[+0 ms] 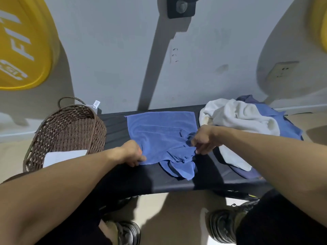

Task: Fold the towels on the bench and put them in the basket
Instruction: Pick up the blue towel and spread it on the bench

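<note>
A blue towel [159, 131] lies spread on the black bench [141, 181], its far half flat and its near right corner bunched and hanging toward the front edge. My left hand [131, 152] pinches the towel's near left edge. My right hand [203, 139] grips the crumpled folds at its right side. A brown wicker basket [70, 128] stands at the bench's left end, with a folded white towel [63, 156] inside it. At the right end of the bench sits a heap of white towels [242, 117] and blue towels [283, 119].
A grey wall [109, 50] rises right behind the bench, with a black bracket [180, 7] high up and a socket [281, 70] at right. Yellow discs [21, 45] hang at the upper left and upper right corners. My shoes [224, 225] stand on the floor below the bench.
</note>
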Motion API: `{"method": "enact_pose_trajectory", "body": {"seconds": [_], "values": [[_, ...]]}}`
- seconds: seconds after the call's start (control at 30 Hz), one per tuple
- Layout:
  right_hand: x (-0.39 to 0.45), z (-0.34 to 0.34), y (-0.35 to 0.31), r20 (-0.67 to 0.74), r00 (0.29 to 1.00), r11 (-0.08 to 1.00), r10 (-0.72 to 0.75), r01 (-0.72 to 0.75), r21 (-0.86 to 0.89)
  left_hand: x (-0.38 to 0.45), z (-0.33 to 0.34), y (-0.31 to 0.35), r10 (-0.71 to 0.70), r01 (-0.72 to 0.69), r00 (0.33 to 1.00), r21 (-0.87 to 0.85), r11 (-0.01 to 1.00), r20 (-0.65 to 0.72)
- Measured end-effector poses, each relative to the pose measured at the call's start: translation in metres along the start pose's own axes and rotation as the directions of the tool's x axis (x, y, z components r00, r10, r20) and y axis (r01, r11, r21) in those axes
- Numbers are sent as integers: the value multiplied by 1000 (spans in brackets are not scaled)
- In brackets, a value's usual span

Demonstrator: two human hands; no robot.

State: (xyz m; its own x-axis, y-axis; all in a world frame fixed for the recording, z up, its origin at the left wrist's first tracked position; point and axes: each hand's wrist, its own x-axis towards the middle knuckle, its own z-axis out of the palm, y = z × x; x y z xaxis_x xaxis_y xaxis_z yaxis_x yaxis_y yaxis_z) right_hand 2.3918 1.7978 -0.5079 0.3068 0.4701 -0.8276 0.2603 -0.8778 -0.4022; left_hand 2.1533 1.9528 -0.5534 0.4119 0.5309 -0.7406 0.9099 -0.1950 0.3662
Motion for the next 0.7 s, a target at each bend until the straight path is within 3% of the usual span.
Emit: {"method": "enact_pose_trajectory", "body": {"seconds": [0.07, 0.13, 0.27, 0.33, 0.37, 0.43, 0.53, 0.6, 0.7], "values": [[-2, -1, 3, -28, 1000, 1000, -8, 8, 6, -5, -10, -2, -8, 11, 994, -26, 1000, 106], [-4, -3, 8, -42, 999, 1000, -13, 13, 7, -7, -28, -6, -19, 20, 994, -9, 1000, 105], [-2, 0, 9, -259, 960, 994, -110, 105, -36, -7, -49, -10, -83, 84, 990, 6, 996, -117], [-5, 9, -1, -314, 903, 943, -294, 221, -247, -13, -46, -6, -76, 126, 962, 178, 976, -263], [-8, 16, -8, -267, 888, 901, -375, 280, -332, -16, -42, -2, -10, 113, 945, 301, 947, -326], [-13, 32, -20, -91, 900, 829, -427, 349, -437, -24, -32, 13, 210, -52, 923, 439, 897, -321], [-12, 54, -22, 63, 922, 685, -383, 329, -650, -42, -6, 45, 457, -433, 889, 335, 837, 5], [-7, 61, -16, 49, 893, 595, -447, 338, -729, -50, 17, 55, 511, -526, 850, 239, 816, 125], [-3, 55, -15, 31, 883, 621, -468, 354, -699, -46, 43, 50, 594, -581, 800, 342, 739, 77]]}}
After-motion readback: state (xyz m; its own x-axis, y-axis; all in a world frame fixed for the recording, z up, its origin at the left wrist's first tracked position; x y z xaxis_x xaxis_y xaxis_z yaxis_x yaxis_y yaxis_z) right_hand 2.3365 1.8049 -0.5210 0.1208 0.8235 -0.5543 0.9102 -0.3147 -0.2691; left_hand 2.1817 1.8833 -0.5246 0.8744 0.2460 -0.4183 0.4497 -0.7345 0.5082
